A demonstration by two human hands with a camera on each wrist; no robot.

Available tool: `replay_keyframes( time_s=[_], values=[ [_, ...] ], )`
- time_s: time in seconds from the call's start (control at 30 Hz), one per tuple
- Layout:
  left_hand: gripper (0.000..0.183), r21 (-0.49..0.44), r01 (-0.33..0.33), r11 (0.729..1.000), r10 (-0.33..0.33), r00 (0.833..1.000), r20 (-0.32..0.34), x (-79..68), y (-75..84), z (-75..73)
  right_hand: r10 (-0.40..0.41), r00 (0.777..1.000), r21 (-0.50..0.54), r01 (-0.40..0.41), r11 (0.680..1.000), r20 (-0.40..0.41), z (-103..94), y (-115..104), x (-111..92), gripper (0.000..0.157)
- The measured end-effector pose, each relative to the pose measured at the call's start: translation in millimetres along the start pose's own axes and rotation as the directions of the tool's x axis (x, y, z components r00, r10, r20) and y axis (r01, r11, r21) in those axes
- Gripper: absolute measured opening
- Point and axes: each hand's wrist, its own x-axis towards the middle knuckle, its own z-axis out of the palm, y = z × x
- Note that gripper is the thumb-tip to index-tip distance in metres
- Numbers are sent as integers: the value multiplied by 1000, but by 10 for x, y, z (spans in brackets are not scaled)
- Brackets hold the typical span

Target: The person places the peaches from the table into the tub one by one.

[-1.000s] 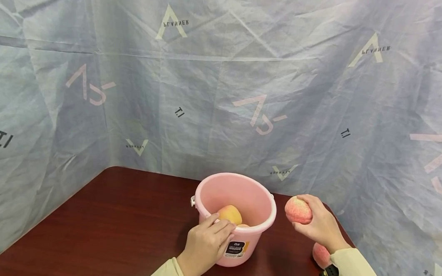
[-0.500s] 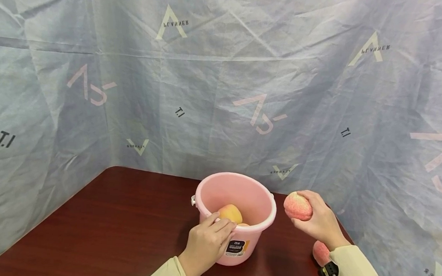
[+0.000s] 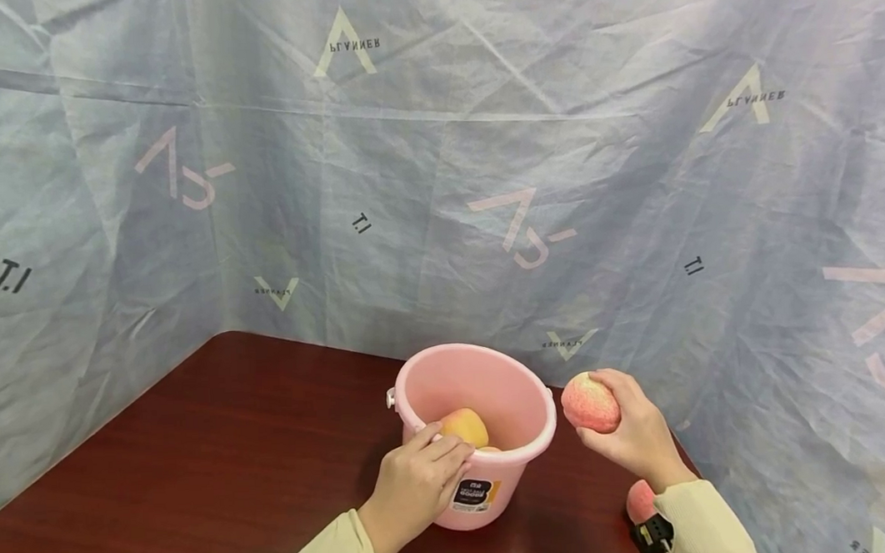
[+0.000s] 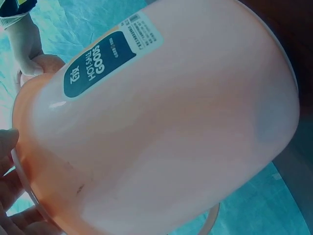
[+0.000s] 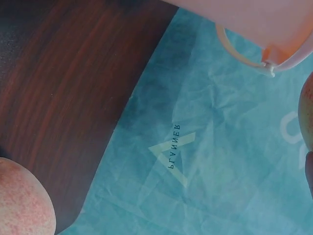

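A pink bucket [image 3: 482, 466] stands on the table, with a yellow-orange peach [image 3: 465, 428] and part of another fruit inside. My left hand [image 3: 416, 482] grips its near-left rim; in the left wrist view the thumb [image 4: 9, 142] lies outside the rim and the fingers go over it. Just right of the bucket, my right hand [image 3: 634, 429] holds a red-and-yellow peach [image 3: 590, 404] in the air, near rim height. Under the right wrist, another peach [image 3: 639, 502] rests on the table, partly hidden by the sleeve and wrist camera.
The dark red-brown wooden table [image 3: 219, 455] has its right edge close beyond the right arm. A grey-blue printed cloth [image 3: 406, 145] hangs behind and at both sides. The bucket's handle [image 5: 234, 54] hangs on its far side in the right wrist view.
My right hand has risen slightly and moved a little left toward the bucket with the peach. The left hand stays on the rim.
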Motion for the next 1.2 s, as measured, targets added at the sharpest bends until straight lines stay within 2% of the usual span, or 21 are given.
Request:
replay_keyframes(
  time_s=[0.27, 0.57, 0.9, 1.03, 1.2],
  values=[
    [43, -3, 47, 999, -47, 997, 62, -5, 26, -13, -18, 1000, 2, 18, 1000, -14, 27, 14, 54, 66],
    [41, -2, 24, 1000, -24, 998, 53, 10, 11, -35, -60, 998, 36, 60, 998, -13, 27, -61, 174, 66],
    [43, -17, 57, 998, -55, 995, 88, 6, 11, -44, -130, 991, 46, 130, 990, -7, 61, -161, 321, 65],
    [43, -22, 60, 998, -58, 995, 82, 9, 18, -52, -134, 990, 46, 133, 990, 39, 84, -191, 365, 66],
    [41, -14, 35, 999, -35, 999, 39, 10, 8, -45, -109, 982, 37, 104, 994, 154, 95, -236, 443, 66]
  ],
)
